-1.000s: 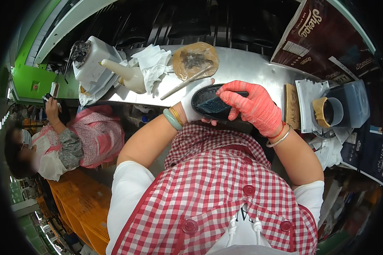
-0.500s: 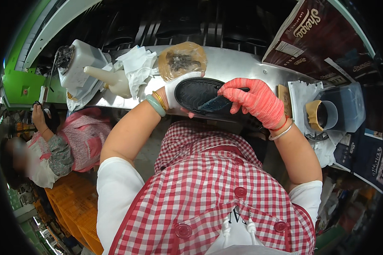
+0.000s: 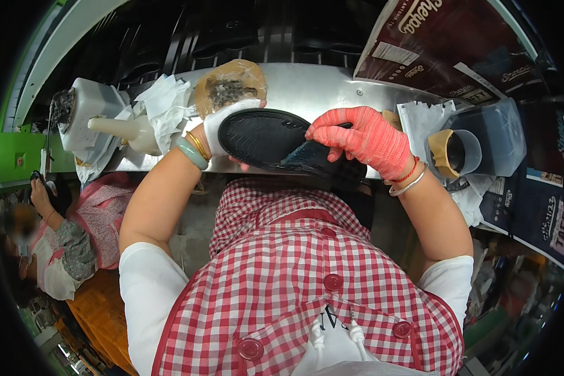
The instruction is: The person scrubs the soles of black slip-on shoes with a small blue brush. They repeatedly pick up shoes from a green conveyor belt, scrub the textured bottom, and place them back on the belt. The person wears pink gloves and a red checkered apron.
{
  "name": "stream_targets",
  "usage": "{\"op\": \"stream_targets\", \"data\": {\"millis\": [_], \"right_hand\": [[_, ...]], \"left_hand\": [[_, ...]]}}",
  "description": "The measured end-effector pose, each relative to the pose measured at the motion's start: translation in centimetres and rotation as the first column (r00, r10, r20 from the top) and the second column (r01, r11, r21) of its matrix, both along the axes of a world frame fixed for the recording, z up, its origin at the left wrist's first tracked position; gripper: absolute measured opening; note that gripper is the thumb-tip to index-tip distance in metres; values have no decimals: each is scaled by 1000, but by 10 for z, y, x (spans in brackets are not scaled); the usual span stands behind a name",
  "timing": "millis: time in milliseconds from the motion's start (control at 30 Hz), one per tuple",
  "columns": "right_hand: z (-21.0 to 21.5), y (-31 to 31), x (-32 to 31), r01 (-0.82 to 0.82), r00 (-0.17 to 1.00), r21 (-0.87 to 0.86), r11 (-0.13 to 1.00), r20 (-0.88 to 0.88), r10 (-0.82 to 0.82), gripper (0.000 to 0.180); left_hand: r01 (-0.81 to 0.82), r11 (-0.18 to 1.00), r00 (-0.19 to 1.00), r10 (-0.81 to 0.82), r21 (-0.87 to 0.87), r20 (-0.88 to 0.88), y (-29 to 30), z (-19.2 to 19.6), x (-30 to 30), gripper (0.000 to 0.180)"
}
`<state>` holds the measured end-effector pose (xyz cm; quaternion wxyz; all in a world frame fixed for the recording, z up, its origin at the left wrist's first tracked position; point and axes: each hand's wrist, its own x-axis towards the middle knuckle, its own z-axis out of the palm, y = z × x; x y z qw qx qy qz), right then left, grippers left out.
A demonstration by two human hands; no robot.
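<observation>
At bench (image 3: 319, 88) front edge: sole (image 3: 263, 136) long axis L-R; L hand (image 3: 222, 128) grips left end, R hand (image 3: 363, 141) fingers curled, pressing right end.

Lots you just can't make out here

The left hand (image 3: 222, 135) sits mostly behind the black shoe sole (image 3: 263, 138), so how its fingers grip is hidden. The right hand (image 3: 363, 141) in its red glove covers the sole's right end, and the dark bluish piece (image 3: 304, 160) under its fingers is too murky to tell apart from the sole. The round tan thing (image 3: 229, 88) near the metal bench's (image 3: 307, 88) back edge has a dark smear on it, can't tell what. The clear cup (image 3: 457, 153) at the bench's right end hides its contents. The person (image 3: 50, 244) at lower left is blurred and cut by the rim. The dark box (image 3: 432, 37) runs off the top edge.
</observation>
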<state>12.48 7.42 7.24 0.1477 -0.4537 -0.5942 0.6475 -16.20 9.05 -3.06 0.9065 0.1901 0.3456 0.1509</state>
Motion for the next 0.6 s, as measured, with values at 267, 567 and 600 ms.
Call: {"op": "stream_targets", "data": {"millis": [267, 567, 600], "right_hand": [[-4, 0, 26, 11, 998, -17, 1000, 68, -9, 27], [-14, -25, 73, 180, 978, -81, 980, 119, -170, 22], [-11, -29, 73, 220, 973, -62, 973, 84, -215, 21]], "left_hand": [[-86, 996, 974, 90, 28, -207, 1, 20, 18, 56], [-152, 988, 974, 151, 6, -167, -2, 11, 12, 47], [-159, 987, 979, 159, 3, -126, -3, 5, 10, 46]]}}
